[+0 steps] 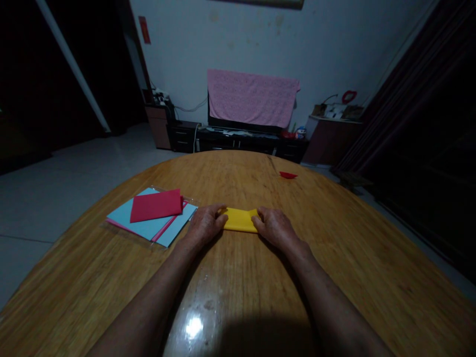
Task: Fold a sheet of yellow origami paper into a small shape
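On the wooden table [230,171], folded yellow paper [240,221] between my hands.
Its long axis runs side to side: my left hand [206,221] pinches one end, my right hand [275,225] the other, neither clearly nearer its middle.

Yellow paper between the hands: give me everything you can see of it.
The yellow paper is a plain, bright, matte sheet that looks folded into a strip, wider side to side than front to back. Its near edge is fairly straight; the far edge dips near the right end. The left hand grips its left end and the right hand its right end, covering both. It lies low at the wooden table; full contact and layer count can't be told.
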Action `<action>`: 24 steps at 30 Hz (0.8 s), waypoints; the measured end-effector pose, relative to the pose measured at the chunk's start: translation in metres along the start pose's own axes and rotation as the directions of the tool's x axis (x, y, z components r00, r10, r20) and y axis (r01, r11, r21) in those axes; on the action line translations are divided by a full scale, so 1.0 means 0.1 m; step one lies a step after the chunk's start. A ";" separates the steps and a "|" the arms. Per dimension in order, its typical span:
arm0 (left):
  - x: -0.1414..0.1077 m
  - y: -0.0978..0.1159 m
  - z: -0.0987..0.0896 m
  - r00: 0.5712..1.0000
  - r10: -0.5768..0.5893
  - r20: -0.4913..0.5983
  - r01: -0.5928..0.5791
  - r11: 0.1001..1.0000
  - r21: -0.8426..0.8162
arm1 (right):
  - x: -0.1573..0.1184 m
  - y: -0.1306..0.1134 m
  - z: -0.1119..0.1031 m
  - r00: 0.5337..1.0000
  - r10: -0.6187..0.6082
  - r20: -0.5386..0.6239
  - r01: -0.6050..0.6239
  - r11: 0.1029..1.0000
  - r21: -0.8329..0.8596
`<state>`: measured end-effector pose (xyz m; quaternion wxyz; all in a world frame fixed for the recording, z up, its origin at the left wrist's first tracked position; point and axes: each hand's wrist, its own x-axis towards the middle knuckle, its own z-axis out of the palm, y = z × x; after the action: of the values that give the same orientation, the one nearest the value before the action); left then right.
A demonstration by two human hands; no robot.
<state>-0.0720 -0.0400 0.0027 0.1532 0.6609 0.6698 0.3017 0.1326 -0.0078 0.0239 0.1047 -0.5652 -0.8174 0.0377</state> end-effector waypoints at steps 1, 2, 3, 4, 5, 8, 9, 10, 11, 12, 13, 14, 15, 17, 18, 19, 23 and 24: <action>0.00 -0.01 0.00 1.000 -0.004 0.004 0.004 1.000 -0.022 | 0.00 0.00 0.01 1.000 0.004 0.003 -0.004 1.000 -0.007; 0.01 -0.02 0.01 1.000 -0.006 0.008 0.007 0.999 -0.047 | 0.00 0.00 0.03 1.000 0.008 0.003 -0.008 1.000 -0.015; 0.01 -0.03 0.01 1.000 -0.007 0.017 0.008 0.997 -0.073 | 0.01 0.01 0.04 1.000 0.011 0.002 -0.011 1.000 -0.022; 0.01 -0.04 0.01 1.000 -0.008 0.028 0.011 0.995 -0.098 | 0.01 0.01 0.04 1.000 0.012 -0.001 -0.012 1.000 -0.028; 0.01 -0.06 0.01 0.999 -0.009 0.046 0.015 0.993 -0.119 | 0.01 0.01 0.05 1.000 0.014 -0.003 -0.014 0.999 -0.033; 0.00 -0.09 0.01 0.995 -0.003 0.099 0.018 0.988 -0.151 | 0.01 0.00 0.05 1.000 0.018 -0.009 -0.018 0.999 -0.040; 0.00 -0.09 0.01 0.994 0.002 0.107 0.014 0.988 -0.155 | 0.01 0.00 0.05 1.000 0.020 -0.010 -0.021 0.999 -0.041; 0.00 -0.09 0.01 0.994 0.007 0.108 0.009 0.988 -0.152 | 0.01 0.00 0.04 1.000 0.022 -0.010 -0.023 0.999 -0.042; 0.00 -0.09 0.00 0.994 0.015 0.107 0.001 0.989 -0.145 | 0.01 -0.01 0.04 1.000 0.025 -0.009 -0.025 0.999 -0.044; 0.01 -0.09 0.00 0.995 0.021 0.101 -0.007 0.991 -0.136 | 0.01 -0.01 0.04 1.000 0.028 -0.007 -0.028 0.999 -0.045; 0.01 -0.09 0.00 0.995 0.026 0.095 -0.014 0.992 -0.128 | 0.01 -0.01 0.04 0.999 0.032 -0.003 -0.032 0.998 -0.046; 0.01 -0.08 0.00 0.996 0.030 0.089 -0.019 0.992 -0.121 | 0.01 -0.02 0.03 0.999 0.036 0.002 -0.036 0.998 -0.047; 0.01 -0.08 -0.01 0.996 0.031 0.086 -0.020 0.993 -0.120 | 0.01 -0.02 0.03 0.999 0.039 0.007 -0.038 0.998 -0.047; 0.01 -0.06 -0.02 0.995 0.028 0.094 -0.015 0.991 -0.136 | 0.02 -0.02 0.03 0.999 0.047 0.018 -0.046 0.998 -0.045; 0.01 -0.06 -0.02 0.994 0.026 0.107 -0.009 0.989 -0.148 | 0.02 -0.02 0.03 0.998 0.051 0.023 -0.050 0.998 -0.044; 0.01 -0.05 -0.03 0.992 0.025 0.123 -0.006 0.987 -0.158 | 0.02 -0.02 0.03 0.998 0.054 0.026 -0.053 0.998 -0.043; 0.01 -0.05 -0.05 0.989 0.047 0.141 -0.027 0.990 -0.140 | 0.02 -0.02 0.03 0.997 0.064 0.031 -0.063 0.997 -0.036; 0.01 -0.06 -0.04 0.989 0.052 0.136 -0.034 0.991 -0.128 | 0.02 -0.02 0.03 0.997 0.065 0.032 -0.064 0.997 -0.033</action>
<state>-0.0791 -0.0398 0.0027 0.2341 0.6837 0.6229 0.2996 0.1299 -0.0063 0.0219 0.0811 -0.5922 -0.8009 0.0375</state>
